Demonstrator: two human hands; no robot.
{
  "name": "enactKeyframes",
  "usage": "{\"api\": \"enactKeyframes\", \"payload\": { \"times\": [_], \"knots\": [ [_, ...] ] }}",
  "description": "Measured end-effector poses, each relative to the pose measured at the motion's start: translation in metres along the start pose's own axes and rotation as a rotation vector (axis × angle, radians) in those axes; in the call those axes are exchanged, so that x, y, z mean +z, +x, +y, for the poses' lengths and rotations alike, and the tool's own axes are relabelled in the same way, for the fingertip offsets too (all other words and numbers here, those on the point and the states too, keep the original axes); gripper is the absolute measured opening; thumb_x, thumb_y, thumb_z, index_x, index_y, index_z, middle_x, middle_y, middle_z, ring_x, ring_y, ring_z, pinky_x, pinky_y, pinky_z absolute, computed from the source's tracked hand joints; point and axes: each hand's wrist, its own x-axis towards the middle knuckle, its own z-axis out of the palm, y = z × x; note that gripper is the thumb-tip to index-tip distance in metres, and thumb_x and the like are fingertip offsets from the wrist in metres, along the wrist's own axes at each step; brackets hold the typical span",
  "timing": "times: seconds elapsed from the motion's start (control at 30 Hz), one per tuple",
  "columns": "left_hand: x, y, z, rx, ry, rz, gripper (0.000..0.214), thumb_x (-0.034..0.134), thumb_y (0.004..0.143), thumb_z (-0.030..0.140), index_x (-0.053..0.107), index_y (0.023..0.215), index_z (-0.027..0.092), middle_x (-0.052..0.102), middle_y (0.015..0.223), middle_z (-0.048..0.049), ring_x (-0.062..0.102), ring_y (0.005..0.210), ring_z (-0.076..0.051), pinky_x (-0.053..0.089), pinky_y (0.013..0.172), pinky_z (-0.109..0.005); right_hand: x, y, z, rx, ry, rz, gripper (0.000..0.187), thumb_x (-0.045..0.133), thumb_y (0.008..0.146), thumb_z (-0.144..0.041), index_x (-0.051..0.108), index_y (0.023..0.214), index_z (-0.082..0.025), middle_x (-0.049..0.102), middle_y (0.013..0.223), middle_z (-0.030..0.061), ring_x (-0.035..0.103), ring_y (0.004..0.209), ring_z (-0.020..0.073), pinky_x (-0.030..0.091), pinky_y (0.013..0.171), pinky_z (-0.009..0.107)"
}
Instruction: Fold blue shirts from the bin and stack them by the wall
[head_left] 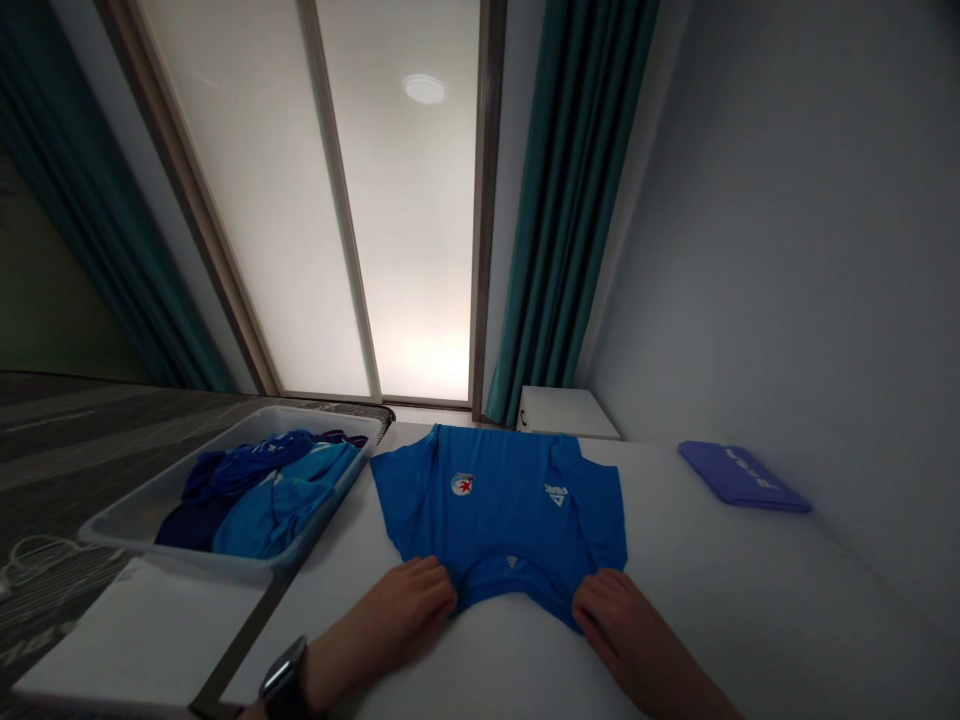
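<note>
A blue T-shirt (pixel 517 505) lies spread on the white table, its neckline toward me and both short sleeves out to the sides. It bears a round red-and-white badge on the left and a white logo on the right. My left hand (pixel 421 597), with a dark watch on its wrist, has its fingers closed on the shirt at the left shoulder beside the collar. Gripping the opposite shoulder, my right hand (pixel 609 610) is closed in the same way. The fingertips of both hands are partly hidden.
On the left, a clear plastic bin (pixel 112 525) holds crumpled blue clothes (pixel 285 490). A folded purple item (pixel 742 477) with white lettering lies by the right wall. Behind the table (pixel 690 580) stand a small white cabinet (pixel 566 410), a green curtain (pixel 574 200) and frosted sliding doors (pixel 412 220).
</note>
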Motion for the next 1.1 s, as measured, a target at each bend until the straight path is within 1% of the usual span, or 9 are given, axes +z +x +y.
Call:
{"api": "enactKeyframes", "payload": {
  "times": [0.1, 0.2, 0.3, 0.37, 0.47, 0.6, 0.8, 0.97, 1.1],
  "knots": [
    [-0.013, 0.019, -0.015, -0.098, -0.122, 0.059, 0.023, 0.038, 0.101, 0.018, 0.059, 0.109, 0.022, 0.065, 0.095, -0.0028, 0.061, 0.083, -0.016, 0.047, 0.072, -0.027, -0.006, 0.024, 0.006, 0.119, 0.116, -0.032, 0.033, 0.032, 0.098, -0.022, 0.065, 0.098, -0.023, 0.069, 0.091, 0.0052, 0.064, 0.083, 0.0216, 0.052, 0.078, 0.036],
    [-0.013, 0.044, -0.038, -0.140, -0.069, 0.104, 0.029, 0.039, 0.100, 0.020, 0.055, 0.124, 0.022, 0.065, 0.114, -0.0063, 0.061, 0.102, -0.020, 0.049, 0.087, -0.033, 0.003, 0.054, 0.016, 0.180, 0.160, 0.069, 0.044, 0.025, 0.097, -0.019, 0.062, 0.121, -0.018, 0.066, 0.116, 0.0112, 0.063, 0.107, 0.0225, 0.050, 0.092, 0.037],
    [0.001, 0.064, -0.064, -0.126, -0.006, 0.108, 0.044, 0.044, 0.098, 0.023, 0.042, 0.142, 0.022, 0.051, 0.142, -0.0089, 0.048, 0.129, -0.023, 0.042, 0.107, -0.041, 0.022, 0.079, 0.022, 0.170, 0.075, 0.116, 0.049, 0.025, 0.097, -0.021, 0.054, 0.136, -0.015, 0.056, 0.137, 0.0138, 0.050, 0.129, 0.0245, 0.040, 0.108, 0.043],
    [0.014, 0.071, -0.079, -0.146, 0.036, 0.076, 0.047, 0.043, 0.100, 0.032, 0.040, 0.145, 0.023, 0.044, 0.149, -0.0091, 0.040, 0.138, -0.025, 0.035, 0.113, -0.045, 0.033, 0.087, 0.026, 0.198, 0.005, 0.066, 0.051, 0.027, 0.099, -0.032, 0.047, 0.143, -0.014, 0.045, 0.149, 0.0141, 0.038, 0.139, 0.0264, 0.031, 0.115, 0.046],
    [0.035, 0.074, -0.091, -0.289, 0.092, 0.038, 0.053, 0.037, 0.101, 0.046, 0.038, 0.148, 0.023, 0.038, 0.154, -0.0105, 0.030, 0.144, -0.029, 0.027, 0.116, -0.052, 0.043, 0.090, 0.035, 0.301, -0.074, -0.050, 0.061, 0.025, 0.100, -0.050, 0.037, 0.150, -0.017, 0.028, 0.159, 0.0107, 0.020, 0.147, 0.0267, 0.019, 0.119, 0.049],
    [0.052, 0.072, -0.081, -0.473, 0.152, 0.060, 0.058, 0.033, 0.099, 0.053, 0.037, 0.150, 0.024, 0.034, 0.157, -0.0112, 0.023, 0.146, -0.034, 0.020, 0.115, -0.061, 0.044, 0.083, 0.052, 0.439, -0.147, -0.094, 0.068, 0.026, 0.097, -0.062, 0.030, 0.153, -0.023, 0.023, 0.160, 0.0095, 0.014, 0.148, 0.0284, 0.013, 0.119, 0.052],
    [0.049, 0.067, -0.060, -0.508, 0.141, 0.028, 0.065, 0.031, 0.097, 0.060, 0.036, 0.150, 0.022, 0.031, 0.158, -0.0126, 0.019, 0.147, -0.038, 0.016, 0.115, -0.064, 0.045, 0.072, 0.058, 0.468, -0.189, -0.061, 0.069, 0.025, 0.096, -0.064, 0.028, 0.153, -0.025, 0.022, 0.161, 0.0092, 0.014, 0.148, 0.0310, 0.012, 0.118, 0.055],
    [0.042, 0.063, -0.044, -0.329, 0.091, 0.028, 0.065, 0.031, 0.099, 0.056, 0.029, 0.153, 0.019, 0.026, 0.159, -0.0130, 0.021, 0.147, -0.031, 0.021, 0.118, -0.054, 0.044, 0.064, 0.048, 0.425, -0.163, -0.070, 0.075, 0.025, 0.095, -0.067, 0.029, 0.153, -0.020, 0.023, 0.160, 0.0107, 0.015, 0.148, 0.0305, 0.010, 0.119, 0.056],
    [0.038, 0.058, -0.028, -0.155, 0.030, -0.057, 0.070, 0.034, 0.097, 0.060, 0.021, 0.155, 0.023, 0.023, 0.160, -0.0113, 0.022, 0.147, -0.030, 0.021, 0.118, -0.052, 0.039, 0.057, 0.033, 0.304, -0.117, -0.116, 0.074, 0.019, 0.096, -0.065, 0.025, 0.154, -0.019, 0.021, 0.160, 0.0076, 0.015, 0.148, 0.0250, 0.010, 0.120, 0.050]
  ]
}}
